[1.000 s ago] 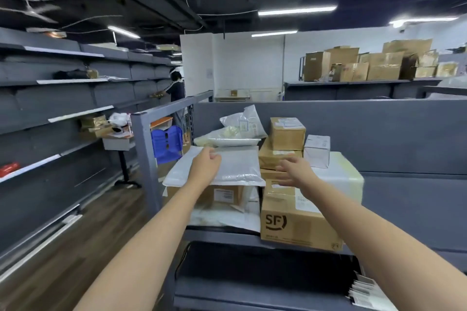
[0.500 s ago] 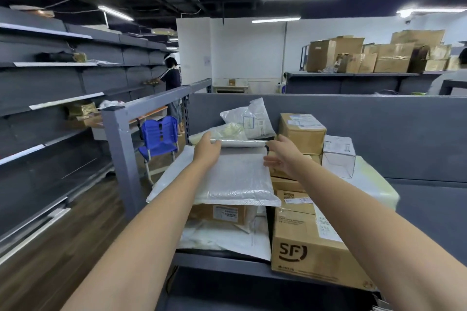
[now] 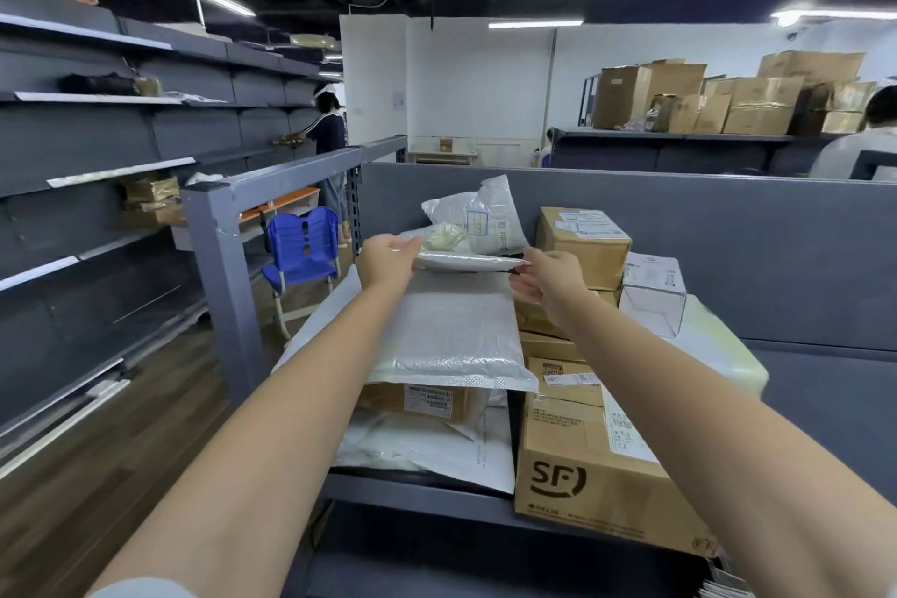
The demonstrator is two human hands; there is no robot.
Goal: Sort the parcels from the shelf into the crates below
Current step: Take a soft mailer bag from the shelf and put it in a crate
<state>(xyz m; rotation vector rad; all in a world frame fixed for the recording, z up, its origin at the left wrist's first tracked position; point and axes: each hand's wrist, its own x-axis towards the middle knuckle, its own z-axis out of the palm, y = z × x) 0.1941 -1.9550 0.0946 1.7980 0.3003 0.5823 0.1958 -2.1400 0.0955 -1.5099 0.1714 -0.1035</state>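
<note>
i see both hands reaching to the far side of the grey shelf [image 3: 412, 489]. the left hand [image 3: 388, 260] grips the left end of a thin clear-wrapped parcel [image 3: 468, 261], its fingers curled over the edge. the right hand [image 3: 553, 279] is at the parcel's right end, thumb on top and fingers curled underneath, pinching it. the parcel sits level between the two hands, with something pale cream showing inside it. it is right at the far edge of a big white mailer [image 3: 451, 335]; i cannot tell whether it is lifted clear of the mailer or rests on it.

the mailer lies on a labelled brown box [image 3: 422, 401], which sits on more white bags near the shelf's front edge. just beyond the held parcel a white bag [image 3: 485, 219] with a printed label leans against the grey back panel. to the right stands a stack of cardboard: a taped box [image 3: 582, 243] at the far end, a small white box [image 3: 653, 287] beside it, and a large sf box [image 3: 582, 466] nearest me.

left of the shelf's upright post [image 3: 218, 267] is a blue chair [image 3: 303, 243], and far off on the left a person [image 3: 330, 131] stands at the wall racks.
</note>
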